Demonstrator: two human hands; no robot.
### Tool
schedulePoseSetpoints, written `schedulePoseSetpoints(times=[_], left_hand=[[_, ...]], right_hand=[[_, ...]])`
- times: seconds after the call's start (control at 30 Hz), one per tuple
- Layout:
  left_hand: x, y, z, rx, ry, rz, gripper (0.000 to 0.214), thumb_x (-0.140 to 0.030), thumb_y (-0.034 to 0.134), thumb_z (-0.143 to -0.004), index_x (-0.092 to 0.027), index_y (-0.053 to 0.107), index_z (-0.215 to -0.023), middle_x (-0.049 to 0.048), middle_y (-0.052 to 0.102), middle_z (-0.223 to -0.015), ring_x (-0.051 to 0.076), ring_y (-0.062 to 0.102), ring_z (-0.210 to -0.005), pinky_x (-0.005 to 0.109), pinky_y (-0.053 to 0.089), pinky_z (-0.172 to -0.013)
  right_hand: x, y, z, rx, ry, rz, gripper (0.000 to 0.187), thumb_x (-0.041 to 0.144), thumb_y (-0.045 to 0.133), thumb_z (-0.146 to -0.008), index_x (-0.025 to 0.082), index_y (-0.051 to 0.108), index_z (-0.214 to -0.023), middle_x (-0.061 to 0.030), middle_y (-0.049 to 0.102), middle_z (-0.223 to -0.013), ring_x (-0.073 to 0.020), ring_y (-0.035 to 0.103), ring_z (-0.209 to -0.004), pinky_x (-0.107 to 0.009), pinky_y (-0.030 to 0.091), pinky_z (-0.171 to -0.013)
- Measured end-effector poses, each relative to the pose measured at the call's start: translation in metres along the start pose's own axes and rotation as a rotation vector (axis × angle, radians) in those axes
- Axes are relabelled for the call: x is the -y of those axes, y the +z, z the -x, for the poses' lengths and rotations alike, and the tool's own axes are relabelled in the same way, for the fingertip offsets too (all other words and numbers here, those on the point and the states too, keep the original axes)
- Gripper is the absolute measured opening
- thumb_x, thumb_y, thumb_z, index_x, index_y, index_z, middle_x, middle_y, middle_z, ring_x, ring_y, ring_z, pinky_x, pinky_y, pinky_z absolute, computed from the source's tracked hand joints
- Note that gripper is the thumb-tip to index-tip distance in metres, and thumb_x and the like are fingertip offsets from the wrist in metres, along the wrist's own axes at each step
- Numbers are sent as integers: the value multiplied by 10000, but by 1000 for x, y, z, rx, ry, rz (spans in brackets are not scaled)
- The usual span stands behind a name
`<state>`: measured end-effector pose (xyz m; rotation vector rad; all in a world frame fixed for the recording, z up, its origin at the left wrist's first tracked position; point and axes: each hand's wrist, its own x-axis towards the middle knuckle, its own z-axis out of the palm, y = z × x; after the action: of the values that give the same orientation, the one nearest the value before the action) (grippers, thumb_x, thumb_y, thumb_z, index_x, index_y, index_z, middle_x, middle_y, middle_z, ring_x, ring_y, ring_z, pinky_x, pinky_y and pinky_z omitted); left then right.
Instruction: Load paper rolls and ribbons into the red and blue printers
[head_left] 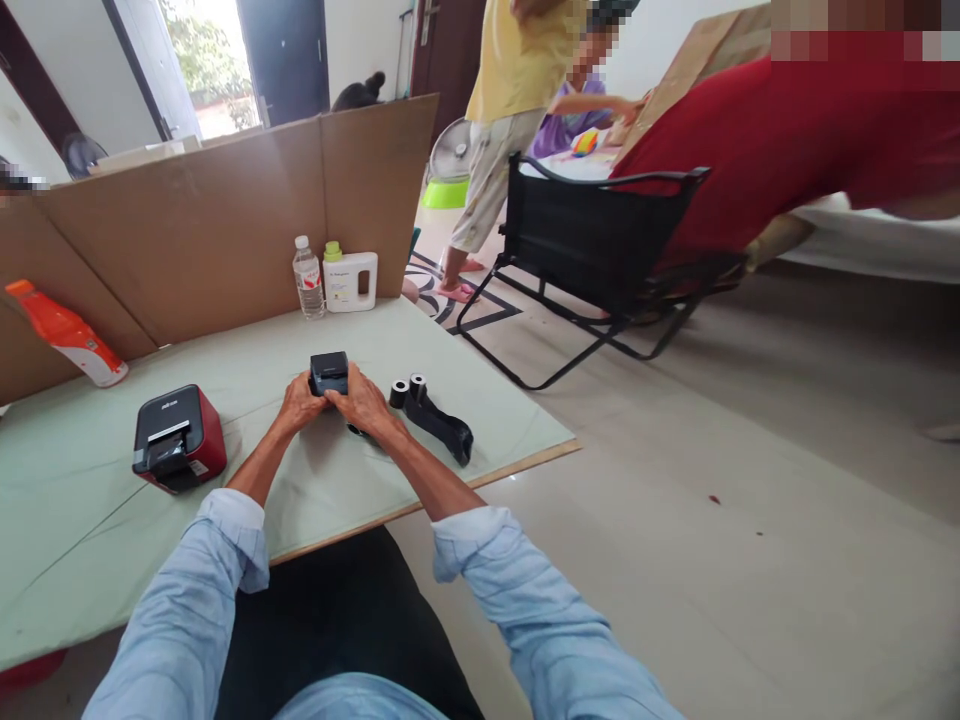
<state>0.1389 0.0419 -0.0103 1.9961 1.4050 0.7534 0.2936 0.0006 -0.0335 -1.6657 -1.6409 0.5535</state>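
Observation:
Both hands meet on a small black box-shaped device [329, 373] that sits on the pale green board [90, 520]. My left hand [298, 403] grips its left side with the fingers curled round it. My right hand [362, 400] holds its right side, fingers closed against it. Just right of my right hand lies a black elongated part with two white-cored rolls [431, 414]. A red and black label printer [178, 438] stands to the left of my hands, apart from them.
Cardboard walls [225, 220] enclose the board's far side. A water bottle [308, 278] and a white jug [350, 279] stand by them, an orange bottle [67, 332] lies left. A black folding chair [600, 250] and other people are at right.

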Motion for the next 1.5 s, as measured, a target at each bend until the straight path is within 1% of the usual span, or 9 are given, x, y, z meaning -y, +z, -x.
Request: schedulePoseSetpoints(times=[0.13, 0.27, 0.37, 0.47, 0.6, 0.83, 1.07, 1.33, 1.5], left_hand=[[9, -21, 26, -119, 56, 40, 500, -294, 760, -715, -117, 693, -1179, 94, 762, -1049, 228, 686, -890, 315, 539, -807], [20, -46, 78, -163, 39, 53, 560, -301, 779, -736, -143, 671, -1262, 82, 765, -1066, 212, 690, -835, 294, 536, -738], [29, -52, 114, -156, 11, 85, 612, -302, 800, -749, -155, 657, -1325, 81, 766, -1083, 208, 695, -834, 285, 544, -723], [42, -51, 134, -143, -14, 115, 660, -320, 843, -739, -158, 658, -1352, 95, 765, -1107, 218, 696, -865, 288, 555, -734], [59, -57, 139, -141, -31, 137, 764, -371, 873, -739, -146, 636, -1430, 127, 751, -1156, 241, 702, -883, 311, 566, -733], [68, -68, 132, -163, 71, 140, 485, -305, 776, -809, -163, 750, -1272, 151, 727, -1291, 247, 722, -975, 308, 590, -729], [78, -61, 128, -211, 92, 172, 467, -341, 783, -810, -153, 751, -1237, 144, 758, -1215, 234, 733, -886, 317, 605, -714], [75, -54, 144, -224, 119, 38, 359, -392, 692, -920, -169, 769, -1191, 136, 743, -1235, 272, 722, -1031, 360, 621, -820], [73, -55, 142, -179, 82, 9, 476, -431, 712, -900, -150, 725, -1284, 150, 732, -1225, 274, 712, -999, 374, 606, -808]], right_hand=[[15, 12, 12, -11, -112, -88, 757, 390, 666, -913, 143, 395, -1576, -199, 625, -1467, -344, 618, -1325, -497, 500, -1110], [29, 32, 45, -4, -236, -167, 820, 410, 667, -915, 131, 355, -1620, -213, 594, -1502, -356, 579, -1374, -518, 492, -1138], [32, 48, 73, 2, -266, -189, 799, 392, 665, -924, 152, 365, -1624, -202, 584, -1513, -348, 569, -1390, -529, 482, -1163], [30, 57, 92, 11, -268, -181, 777, 380, 662, -938, 135, 375, -1617, -218, 584, -1503, -348, 573, -1388, -531, 492, -1158], [23, 60, 99, 8, -307, -147, 768, 394, 676, -950, 118, 390, -1606, -231, 601, -1469, -355, 588, -1363, -534, 503, -1145], [11, 69, 99, -26, -377, -25, 782, 437, 678, -962, 133, 385, -1619, -243, 597, -1465, -393, 578, -1350, -589, 508, -1112], [2, 75, 97, -54, -424, -2, 781, 495, 639, -990, 151, 372, -1638, -232, 604, -1463, -384, 588, -1337, -583, 513, -1107], [1, 76, 96, -54, -422, -19, 773, 496, 650, -984, 111, 407, -1610, -251, 605, -1455, -387, 585, -1344, -579, 523, -1104], [1, 75, 96, -45, -423, -25, 758, 504, 633, -995, 140, 401, -1618, -238, 603, -1463, -379, 586, -1346, -578, 516, -1116]])
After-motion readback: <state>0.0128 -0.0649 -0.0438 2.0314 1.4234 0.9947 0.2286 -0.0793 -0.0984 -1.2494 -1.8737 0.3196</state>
